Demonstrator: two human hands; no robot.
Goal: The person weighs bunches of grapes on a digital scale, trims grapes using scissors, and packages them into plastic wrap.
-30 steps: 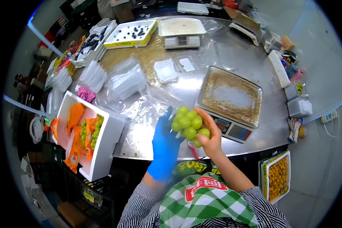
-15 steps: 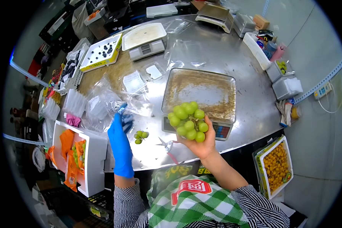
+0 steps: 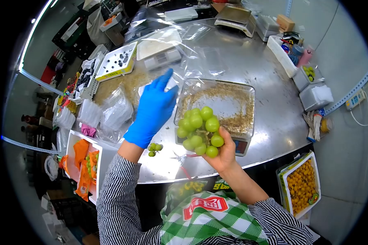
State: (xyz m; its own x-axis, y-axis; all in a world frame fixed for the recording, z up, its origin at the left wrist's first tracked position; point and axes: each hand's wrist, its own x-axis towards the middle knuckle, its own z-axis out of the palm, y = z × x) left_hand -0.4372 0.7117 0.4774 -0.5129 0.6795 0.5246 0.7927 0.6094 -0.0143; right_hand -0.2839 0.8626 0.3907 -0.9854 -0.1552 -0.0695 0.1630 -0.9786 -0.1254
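A bunch of large green grapes rests in my bare right hand, its fingers curled round the lower right side of the bunch. It sits over the front of a weighing scale with a stained metal pan. My left hand, in a blue glove, reaches forward left of the pan. It grips a clear plastic package, whose outline is smeared and hard to follow; the fingertips are partly hidden. Between my forearms lie a small sprig of grapes and a pair of snips.
Left are clear plastic trays and a white foam box with orange bags and grapes. Further back are a tray of dark berries and a white scale. A box of small yellow fruit stands at the right.
My left hand has moved forward and right, and clear plastic is now raised in front of it. My right hand still holds the grapes, tilted slightly.
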